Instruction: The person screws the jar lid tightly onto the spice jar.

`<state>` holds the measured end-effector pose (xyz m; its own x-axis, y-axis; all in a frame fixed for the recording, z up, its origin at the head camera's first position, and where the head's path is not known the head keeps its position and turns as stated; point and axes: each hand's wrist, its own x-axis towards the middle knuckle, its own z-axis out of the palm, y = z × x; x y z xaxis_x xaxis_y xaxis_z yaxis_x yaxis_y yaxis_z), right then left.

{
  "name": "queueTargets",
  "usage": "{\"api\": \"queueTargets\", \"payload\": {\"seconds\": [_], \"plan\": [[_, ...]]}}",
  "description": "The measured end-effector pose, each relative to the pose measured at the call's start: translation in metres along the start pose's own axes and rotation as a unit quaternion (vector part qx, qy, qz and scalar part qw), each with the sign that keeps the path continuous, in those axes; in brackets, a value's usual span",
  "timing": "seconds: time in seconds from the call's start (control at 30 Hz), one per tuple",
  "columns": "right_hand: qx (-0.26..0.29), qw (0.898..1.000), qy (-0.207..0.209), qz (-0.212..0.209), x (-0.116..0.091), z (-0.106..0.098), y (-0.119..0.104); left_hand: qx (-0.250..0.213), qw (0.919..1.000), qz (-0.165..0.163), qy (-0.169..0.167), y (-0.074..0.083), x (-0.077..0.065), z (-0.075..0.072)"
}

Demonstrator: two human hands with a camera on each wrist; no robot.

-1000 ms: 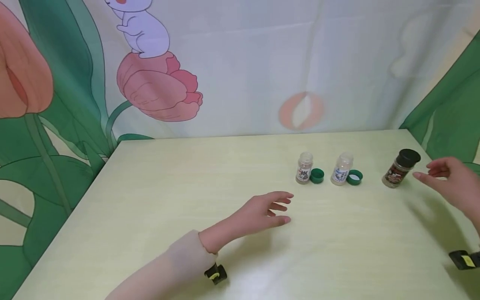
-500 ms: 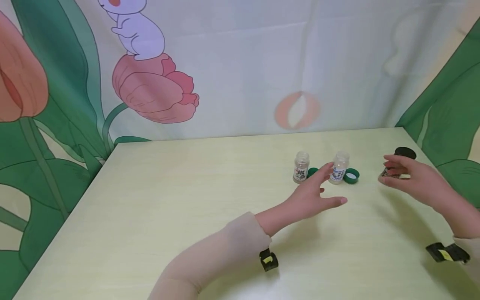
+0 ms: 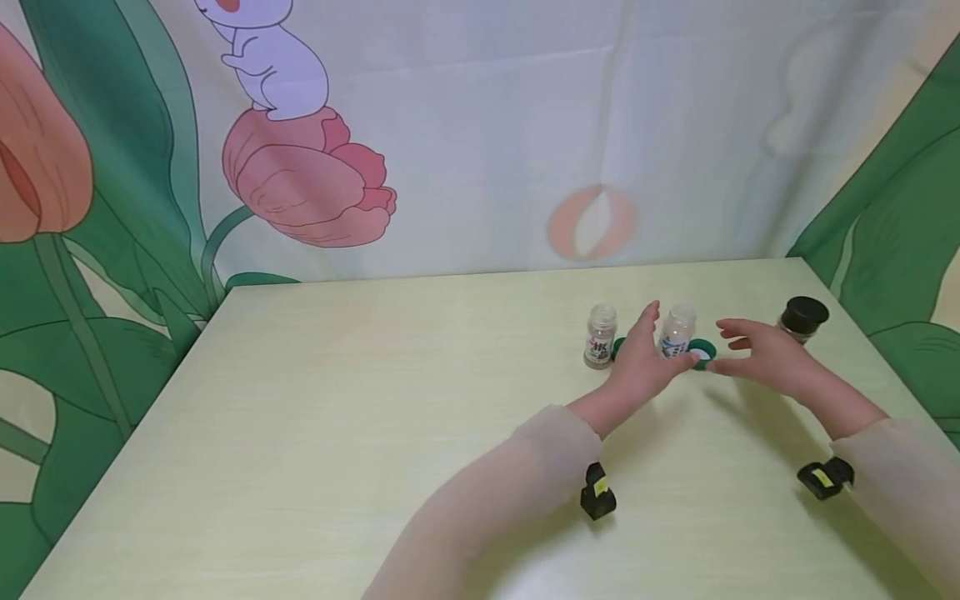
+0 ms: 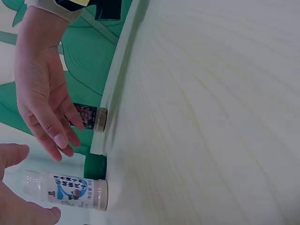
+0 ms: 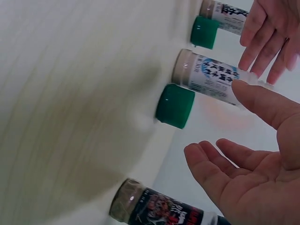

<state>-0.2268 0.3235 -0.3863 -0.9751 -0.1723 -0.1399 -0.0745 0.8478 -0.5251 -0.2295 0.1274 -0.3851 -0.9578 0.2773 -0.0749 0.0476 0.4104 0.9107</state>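
My left hand [image 3: 637,367] is spread beside the clear blue-labelled seasoning bottle [image 3: 675,335], its thumb reaching across the front. The bottle stands upright without a cap; I cannot tell whether the hand touches it. A green cap [image 5: 175,106] lies right next to this bottle. To the right of that cap is my right hand [image 3: 768,358], thumb and fingers apart with nothing between them. Behind the right hand stands the black-topped seasoning jar [image 3: 805,317], partly hidden in the head view; its dark label [image 5: 164,211] shows in the right wrist view.
Left of the left hand stands another uncapped clear bottle [image 3: 600,337] with dark lettering. Its green cap [image 5: 204,32] lies beside it, mostly hidden by the left hand in the head view. A printed curtain [image 3: 465,150] hangs behind the pale table [image 3: 337,417].
My left hand has moved right and forward to the blue-labelled bottle. The right hand has come leftward past the black-topped jar toward the same bottle's cap. The bottles stand where they were.
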Motion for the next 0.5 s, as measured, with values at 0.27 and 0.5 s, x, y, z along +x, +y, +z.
{"api": "queueTargets", "payload": {"seconds": [0.27,0.5], "plan": [[-0.002,1.0,-0.02,0.019,0.017,0.008,0.006,-0.003,0.9997,-0.024,0.011,-0.003,0.019,0.015],[-0.012,0.999,-0.021,0.023,0.023,0.011,0.009,0.008,0.9994,-0.027,0.02,-0.004,0.027,0.022]]}}
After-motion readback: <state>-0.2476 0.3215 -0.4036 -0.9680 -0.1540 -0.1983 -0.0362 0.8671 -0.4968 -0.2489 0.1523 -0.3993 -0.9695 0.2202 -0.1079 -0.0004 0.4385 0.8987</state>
